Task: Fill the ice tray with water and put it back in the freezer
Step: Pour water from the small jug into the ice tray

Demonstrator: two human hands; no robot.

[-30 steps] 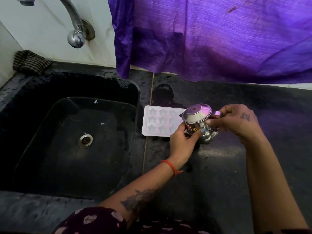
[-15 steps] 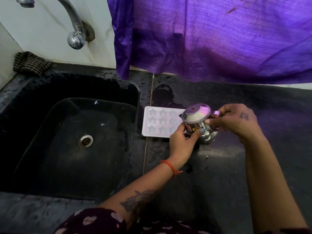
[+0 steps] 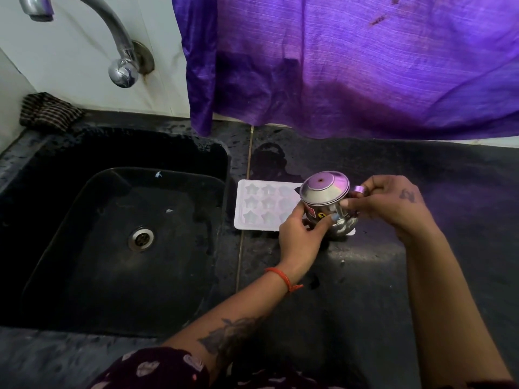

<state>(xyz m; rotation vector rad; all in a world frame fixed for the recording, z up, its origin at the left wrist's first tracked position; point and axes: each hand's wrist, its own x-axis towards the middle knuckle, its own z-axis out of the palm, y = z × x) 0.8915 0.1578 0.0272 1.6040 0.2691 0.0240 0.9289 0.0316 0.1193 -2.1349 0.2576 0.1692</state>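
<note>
Countertop [image 3: 365,290] of dark stone fills the right side of the view, and a black sink [image 3: 84,276] with a metal drain [image 3: 141,238] is sunk into it on the left. A purple curtain [image 3: 351,66] hangs over the back edge of the countertop. A chrome tap [image 3: 118,49] is fixed to the white wall above the sink, and a striped cloth [image 3: 47,112] is bunched at the sink's back left corner.

A white ice tray [image 3: 259,204] with star-shaped moulds is laid flat on the countertop just right of the sink. Its right end is hidden behind a small steel jug [image 3: 327,203], which is tilted over that end with its base turned towards the camera. Whether water is being poured cannot be told.

The jug is gripped on both sides. The left hand [image 3: 302,234] is wrapped around the lower body of the jug, fingers curled against the steel, with an orange thread [image 3: 282,277] tied at the wrist. The right hand [image 3: 390,203] is closed on the jug's handle side, with one fingertip pressed to the jug's wall. The tray itself is touched by neither hand, as far as can be seen; it lies just beyond the left fingertips.
</note>
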